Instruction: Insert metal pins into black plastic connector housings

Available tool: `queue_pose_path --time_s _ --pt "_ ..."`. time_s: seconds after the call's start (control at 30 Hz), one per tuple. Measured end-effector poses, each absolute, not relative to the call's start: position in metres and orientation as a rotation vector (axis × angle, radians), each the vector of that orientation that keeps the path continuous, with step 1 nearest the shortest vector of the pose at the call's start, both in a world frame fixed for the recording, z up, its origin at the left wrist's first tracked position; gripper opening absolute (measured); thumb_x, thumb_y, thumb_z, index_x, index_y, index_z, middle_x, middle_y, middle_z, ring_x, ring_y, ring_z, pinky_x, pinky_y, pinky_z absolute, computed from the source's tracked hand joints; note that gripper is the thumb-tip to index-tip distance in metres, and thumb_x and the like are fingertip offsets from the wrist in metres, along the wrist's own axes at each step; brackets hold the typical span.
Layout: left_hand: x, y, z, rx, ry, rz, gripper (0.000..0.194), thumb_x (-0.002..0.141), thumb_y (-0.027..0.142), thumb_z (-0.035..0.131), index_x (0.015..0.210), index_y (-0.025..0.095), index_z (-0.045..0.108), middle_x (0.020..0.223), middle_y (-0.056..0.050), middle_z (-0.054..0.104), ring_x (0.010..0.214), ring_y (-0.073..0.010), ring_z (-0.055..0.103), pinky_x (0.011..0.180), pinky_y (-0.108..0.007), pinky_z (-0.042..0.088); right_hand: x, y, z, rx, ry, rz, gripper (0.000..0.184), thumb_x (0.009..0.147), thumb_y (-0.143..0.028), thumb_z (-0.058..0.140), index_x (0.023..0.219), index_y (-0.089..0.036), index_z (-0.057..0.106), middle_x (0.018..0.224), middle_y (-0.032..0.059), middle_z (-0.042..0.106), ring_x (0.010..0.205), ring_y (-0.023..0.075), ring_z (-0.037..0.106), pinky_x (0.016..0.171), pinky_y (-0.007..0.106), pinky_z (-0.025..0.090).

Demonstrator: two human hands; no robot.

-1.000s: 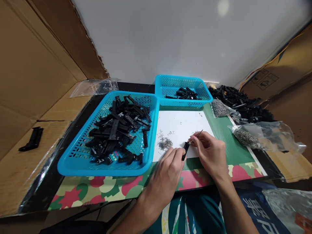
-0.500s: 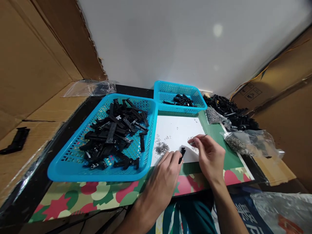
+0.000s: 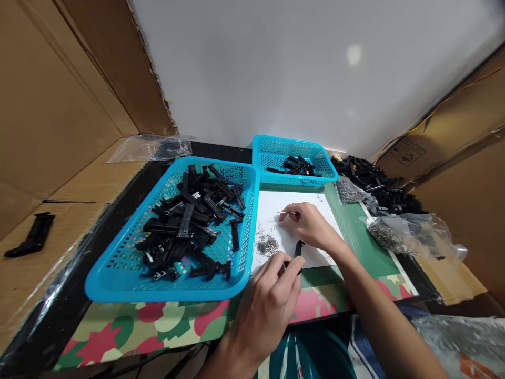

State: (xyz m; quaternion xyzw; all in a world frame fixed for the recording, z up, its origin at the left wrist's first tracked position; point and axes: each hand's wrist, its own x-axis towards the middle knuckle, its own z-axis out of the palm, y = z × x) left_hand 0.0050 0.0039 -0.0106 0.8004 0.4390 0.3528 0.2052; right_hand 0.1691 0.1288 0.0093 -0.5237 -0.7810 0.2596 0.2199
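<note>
My left hand (image 3: 270, 292) is closed on a small black plastic part (image 3: 299, 249), held upright over the near edge of a white sheet (image 3: 268, 202). A thin metal tool (image 3: 282, 212), its exact kind unclear, is pinched in my right hand (image 3: 310, 225), which hovers over the sheet's middle. Its tip points left. Just left of the hands, a pile of tiny bent metal pieces (image 3: 268, 245) lies on the sheet, with several loose ones scattered above it.
A large blue basket (image 3: 114, 287) at left holds many black plastic parts. Behind the sheet, a smaller blue basket (image 3: 292, 181) holds more. Bags of metal pieces (image 3: 384, 236) and a heap of black parts (image 3: 379, 179) lie at right. One black part (image 3: 35, 234) rests on cardboard.
My right hand has moved left across the sheet with the thin tool. My left hand still holds the black plastic part, its fingers shifted around it. The view has tilted slightly.
</note>
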Motion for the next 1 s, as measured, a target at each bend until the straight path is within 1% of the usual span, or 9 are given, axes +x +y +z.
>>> queue_pose_path --time_s 0.1,0.2,0.37,0.47,0.57,0.63,0.73,0.9,1.0 --pt "0.005 0.005 -0.007 2.117 1.235 1.015 0.019 0.107 0.015 0.053 0.121 0.023 0.063 0.102 -0.004 0.066 0.086 -0.0209 0.068 0.076 -0.034 0.053 0.168 0.128 0.005 -1.434 -2.175 0.731 0.012 0.091 -0.014 0.068 0.087 -0.017 0.079 0.071 0.0002 0.065 0.065 0.0151 0.053 0.064 0.027 0.036" --pt "0.004 0.006 -0.006 2.043 1.209 1.031 0.021 0.109 0.018 0.052 0.124 0.024 0.064 0.104 -0.004 0.067 0.088 -0.0196 0.069 0.077 -0.033 0.054 0.169 0.127 0.003 -1.415 -2.197 0.738 0.013 0.092 -0.011 0.066 0.086 -0.016 0.076 0.080 0.0039 0.071 0.073 0.0172 0.057 0.069 0.028 0.037" --pt "0.002 0.005 -0.008 1.953 1.140 1.090 0.023 0.110 0.018 0.053 0.124 0.026 0.069 0.107 -0.004 0.067 0.091 -0.0171 0.070 0.080 -0.028 0.055 0.179 0.127 0.003 -1.379 -2.191 0.756 0.014 0.096 -0.012 0.062 0.083 -0.017 0.068 0.087 0.0056 0.072 0.080 0.0190 0.060 0.073 0.029 0.039" --pt "0.001 0.004 -0.009 1.903 1.133 1.222 0.024 0.108 0.015 0.056 0.122 0.028 0.070 0.106 -0.004 0.064 0.092 -0.0159 0.069 0.079 -0.025 0.056 0.189 0.118 0.011 -1.358 -2.085 0.864 0.017 0.103 -0.021 0.055 0.088 -0.018 0.064 0.083 0.0026 0.067 0.076 0.0173 0.058 0.070 0.028 0.041" --pt "0.002 0.003 -0.008 1.878 1.165 1.306 0.025 0.107 0.013 0.058 0.122 0.029 0.069 0.108 -0.003 0.061 0.093 -0.0141 0.067 0.082 -0.024 0.056 0.196 0.095 0.020 -1.276 -1.885 1.143 0.024 0.106 -0.038 0.055 0.091 -0.020 0.061 0.081 0.0001 0.060 0.072 0.0162 0.053 0.067 0.027 0.042" --pt "0.003 0.003 -0.006 1.876 1.202 1.280 0.026 0.108 0.016 0.058 0.128 0.030 0.065 0.112 -0.002 0.059 0.087 -0.0124 0.064 0.083 -0.024 0.055 0.200 0.074 0.024 -1.207 -1.812 1.294 0.027 0.107 -0.045 0.057 0.095 -0.021 0.061 0.086 0.0010 0.060 0.078 0.0173 0.055 0.071 0.027 0.045" --pt "0.005 0.004 -0.003 1.891 1.180 1.211 0.027 0.109 0.019 0.058 0.133 0.030 0.059 0.114 -0.002 0.058 0.082 -0.0115 0.062 0.082 -0.024 0.055 0.200 0.042 0.023 -1.179 -1.679 1.463 0.028 0.106 -0.049 0.059 0.099 -0.023 0.064 0.094 0.0025 0.062 0.088 0.0194 0.058 0.079 0.029 0.049" --pt "0.005 0.008 0.000 1.901 1.103 1.273 0.008 0.107 0.019 0.061 0.110 0.027 0.061 0.102 0.000 0.057 0.084 -0.0130 0.061 0.076 -0.023 0.053 0.192 0.016 0.018 -1.095 -1.421 1.620 0.030 0.102 -0.052 0.067 0.097 -0.023 0.064 0.089 0.0004 0.054 0.081 0.0172 0.051 0.075 0.027 0.047" --pt "0.005 0.008 0.001 1.900 1.067 1.326 0.008 0.108 0.020 0.059 0.104 0.026 0.061 0.098 0.001 0.056 0.087 -0.0139 0.061 0.075 -0.022 0.052 0.182 0.014 0.018 -1.022 -1.340 1.625 0.029 0.100 -0.048 0.070 0.092 -0.021 0.064 0.085 -0.0004 0.052 0.079 0.0163 0.049 0.073 0.026 0.045"
